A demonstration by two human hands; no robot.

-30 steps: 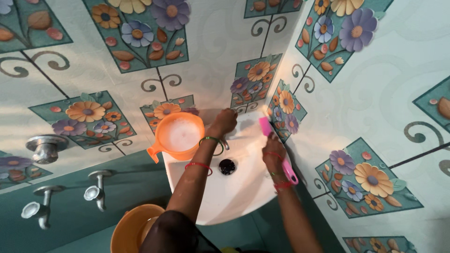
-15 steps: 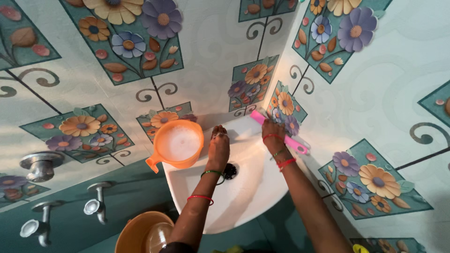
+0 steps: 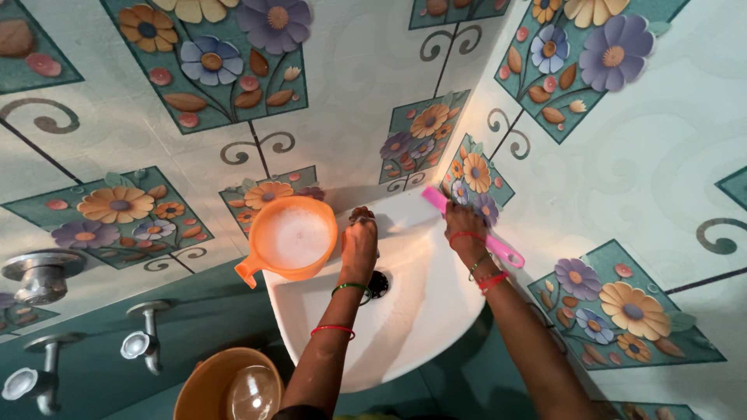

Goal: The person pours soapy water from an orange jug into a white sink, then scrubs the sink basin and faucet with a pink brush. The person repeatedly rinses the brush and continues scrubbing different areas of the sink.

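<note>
A white corner washbasin [image 3: 405,327] is fixed where two flowered tile walls meet. My left hand [image 3: 359,243] rests on the tap at the back of the basin, fingers closed over it, just above the dark drain [image 3: 378,283]. My right hand [image 3: 463,227] grips a pink brush [image 3: 506,250] whose head [image 3: 434,197] presses on the basin's back right rim by the wall. An orange jug [image 3: 292,239] full of white foamy water stands on the basin's left rim, beside my left hand.
An orange bucket [image 3: 204,390] with water stands on the floor below the basin. Several chrome taps [image 3: 140,344] stick out of the left wall, with a larger valve [image 3: 39,274] above them. Flowered tile walls close in on the back and right.
The brush has swung from the right rim up to the back right corner. My left hand stays near the tap, and the view has shifted slightly.
</note>
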